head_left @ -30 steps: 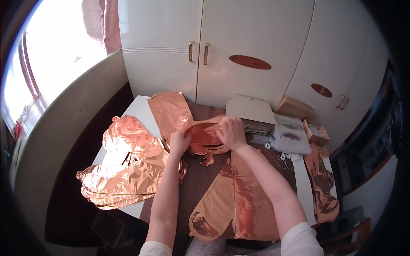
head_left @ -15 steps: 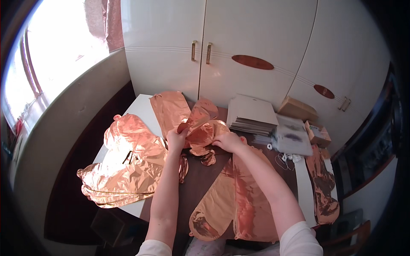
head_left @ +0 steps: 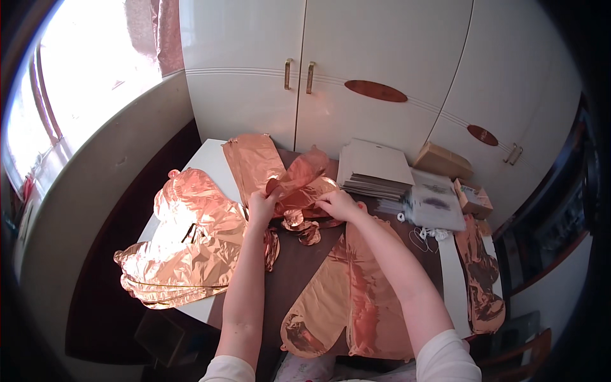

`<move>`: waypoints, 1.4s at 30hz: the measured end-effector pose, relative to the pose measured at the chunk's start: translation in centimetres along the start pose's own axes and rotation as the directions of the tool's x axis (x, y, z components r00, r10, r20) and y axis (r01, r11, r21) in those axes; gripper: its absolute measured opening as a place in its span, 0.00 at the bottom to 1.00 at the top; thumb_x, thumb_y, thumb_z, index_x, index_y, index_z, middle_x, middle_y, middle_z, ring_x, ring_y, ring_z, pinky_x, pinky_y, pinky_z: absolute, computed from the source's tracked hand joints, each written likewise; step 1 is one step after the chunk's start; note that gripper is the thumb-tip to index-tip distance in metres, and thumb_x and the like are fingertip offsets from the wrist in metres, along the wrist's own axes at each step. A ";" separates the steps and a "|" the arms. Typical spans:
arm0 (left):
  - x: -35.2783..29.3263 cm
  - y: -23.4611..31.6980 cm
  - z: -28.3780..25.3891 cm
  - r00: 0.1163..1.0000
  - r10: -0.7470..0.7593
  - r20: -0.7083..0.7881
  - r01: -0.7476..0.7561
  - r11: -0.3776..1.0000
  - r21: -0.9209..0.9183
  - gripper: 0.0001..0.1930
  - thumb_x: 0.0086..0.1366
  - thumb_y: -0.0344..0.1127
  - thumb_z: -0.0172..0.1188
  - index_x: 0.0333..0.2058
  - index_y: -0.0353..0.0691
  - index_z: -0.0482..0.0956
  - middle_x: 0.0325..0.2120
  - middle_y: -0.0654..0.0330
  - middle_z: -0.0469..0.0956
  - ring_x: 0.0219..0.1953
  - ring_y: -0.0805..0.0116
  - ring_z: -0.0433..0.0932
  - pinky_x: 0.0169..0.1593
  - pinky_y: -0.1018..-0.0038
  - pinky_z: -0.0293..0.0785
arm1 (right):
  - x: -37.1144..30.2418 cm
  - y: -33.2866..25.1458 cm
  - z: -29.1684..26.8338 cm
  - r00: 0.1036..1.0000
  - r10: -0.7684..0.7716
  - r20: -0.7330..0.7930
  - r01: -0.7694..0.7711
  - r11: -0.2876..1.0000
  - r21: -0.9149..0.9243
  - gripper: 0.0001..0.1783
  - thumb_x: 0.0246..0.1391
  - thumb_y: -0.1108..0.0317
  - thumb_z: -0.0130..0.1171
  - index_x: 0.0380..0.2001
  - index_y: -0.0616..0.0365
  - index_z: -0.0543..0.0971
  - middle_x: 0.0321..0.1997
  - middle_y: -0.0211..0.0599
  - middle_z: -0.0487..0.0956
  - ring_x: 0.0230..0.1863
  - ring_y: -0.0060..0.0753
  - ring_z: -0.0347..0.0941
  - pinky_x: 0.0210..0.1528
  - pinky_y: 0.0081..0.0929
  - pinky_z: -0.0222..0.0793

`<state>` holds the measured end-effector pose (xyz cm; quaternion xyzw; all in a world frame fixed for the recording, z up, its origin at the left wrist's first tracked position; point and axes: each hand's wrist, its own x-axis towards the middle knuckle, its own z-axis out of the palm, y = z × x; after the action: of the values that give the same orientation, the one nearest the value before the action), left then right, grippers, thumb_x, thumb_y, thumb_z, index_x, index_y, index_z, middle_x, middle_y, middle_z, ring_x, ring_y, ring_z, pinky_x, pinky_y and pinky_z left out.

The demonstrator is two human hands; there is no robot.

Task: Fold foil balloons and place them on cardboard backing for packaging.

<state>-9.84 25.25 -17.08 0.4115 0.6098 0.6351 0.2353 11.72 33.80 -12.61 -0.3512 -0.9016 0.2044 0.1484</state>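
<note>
Between my hands is a crumpled rose-gold foil balloon (head_left: 304,170), flat and without air, over the far middle of the table. The fingers of my left hand (head_left: 259,209) are closed on its left side. My right hand (head_left: 338,205) pinches its right edge. Curled shiny folds (head_left: 308,233) hang below the foil between the hands. A large wrinkled pile of the same foil balloons (head_left: 197,239) lies to the left of my left forearm. Long flat foil pieces (head_left: 379,293) lie at the near side, partly under my right forearm. Behind my left hand rests a flat foil stack (head_left: 253,159).
A stack of white cards (head_left: 374,170) stands at the back, beside a clear plastic bag (head_left: 436,202) and a small open box (head_left: 473,200). White string (head_left: 434,234) lies before the bag. Another foil strip (head_left: 482,274) lies at the right edge. Cabinet doors (head_left: 382,38) rise behind the table.
The held foil has shifted shape: its upper flap leans further right and its middle is pulled flatter, showing more of the curled folds beneath. My hands have hardly moved.
</note>
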 end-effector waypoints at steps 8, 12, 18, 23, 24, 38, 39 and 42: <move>-1.1 3.3 -0.6 0.897 -0.039 0.440 0.022 0.999 0.044 0.16 0.58 0.37 0.57 0.42 0.32 0.78 0.27 0.61 0.79 0.28 0.74 0.75 0.34 0.76 0.71 | 0.5 -0.7 -0.2 0.985 0.057 -0.166 -0.040 0.993 0.107 0.13 0.48 0.56 0.59 0.32 0.52 0.81 0.31 0.42 0.79 0.35 0.45 0.76 0.38 0.37 0.70; -1.5 2.3 -0.3 0.849 0.183 0.496 -0.190 0.981 -0.036 0.18 0.57 0.30 0.58 0.46 0.30 0.75 0.35 0.56 0.80 0.38 0.66 0.78 0.43 0.73 0.72 | 1.4 -0.9 0.1 0.926 0.005 -0.378 0.060 0.986 0.159 0.12 0.46 0.59 0.61 0.30 0.55 0.80 0.26 0.40 0.77 0.33 0.44 0.74 0.38 0.37 0.68; -0.8 1.2 0.2 0.952 0.287 0.103 -0.299 0.812 0.501 0.12 0.60 0.36 0.55 0.41 0.39 0.79 0.26 0.45 0.78 0.31 0.53 0.80 0.36 0.67 0.73 | -1.0 -2.6 1.8 0.626 -0.388 -0.676 0.119 0.905 -0.409 0.16 0.43 0.62 0.62 0.36 0.53 0.72 0.48 0.37 0.69 0.50 0.45 0.63 0.50 0.44 0.59; -1.3 5.7 0.6 0.921 0.382 -0.079 -0.334 0.877 0.345 0.10 0.60 0.35 0.54 0.38 0.41 0.79 0.26 0.47 0.77 0.31 0.48 0.77 0.33 0.63 0.71 | -2.8 -2.5 4.0 0.947 -0.305 -0.099 0.276 0.933 -0.229 0.26 0.53 0.49 0.51 0.52 0.51 0.71 0.60 0.41 0.64 0.61 0.49 0.58 0.60 0.52 0.52; -1.3 5.8 -0.1 0.902 0.413 -0.125 -0.351 0.871 0.343 0.09 0.60 0.33 0.54 0.38 0.40 0.79 0.25 0.47 0.77 0.30 0.48 0.77 0.31 0.64 0.71 | -3.0 -3.6 4.7 0.973 -0.233 -0.008 0.225 0.948 -0.224 0.28 0.54 0.46 0.48 0.55 0.47 0.69 0.63 0.39 0.62 0.64 0.48 0.54 0.62 0.56 0.46; -10.2 19.6 3.6 0.433 0.851 0.296 -0.846 0.271 0.459 0.12 0.52 0.29 0.61 0.38 0.44 0.79 0.36 0.63 0.80 0.47 0.67 0.76 0.57 0.61 0.60 | -13.0 -3.5 2.0 0.969 -0.232 -0.081 0.221 0.968 -0.120 0.32 0.55 0.44 0.48 0.58 0.52 0.64 0.65 0.44 0.60 0.68 0.45 0.48 0.65 0.62 0.36; -12.2 20.5 4.3 0.449 0.808 0.382 -0.862 0.279 0.422 0.13 0.51 0.29 0.60 0.38 0.44 0.78 0.38 0.63 0.80 0.47 0.67 0.77 0.58 0.61 0.60 | -15.5 -2.9 1.2 0.955 -0.264 -0.136 0.244 0.959 -0.147 0.32 0.55 0.45 0.49 0.58 0.51 0.65 0.64 0.44 0.61 0.68 0.45 0.49 0.65 0.62 0.38; -16.3 19.6 5.7 0.263 0.765 0.588 -0.943 0.076 0.323 0.13 0.53 0.34 0.58 0.39 0.44 0.79 0.40 0.62 0.79 0.47 0.68 0.76 0.58 0.57 0.61 | -22.5 -2.8 -3.6 0.998 -0.062 0.017 0.056 0.974 0.218 0.32 0.52 0.46 0.52 0.57 0.48 0.65 0.63 0.42 0.62 0.67 0.45 0.51 0.63 0.62 0.44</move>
<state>7.76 12.66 -2.38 0.8214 0.3766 0.3389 -0.2621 27.53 17.30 -10.94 -0.3036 -0.8856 0.3012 0.1811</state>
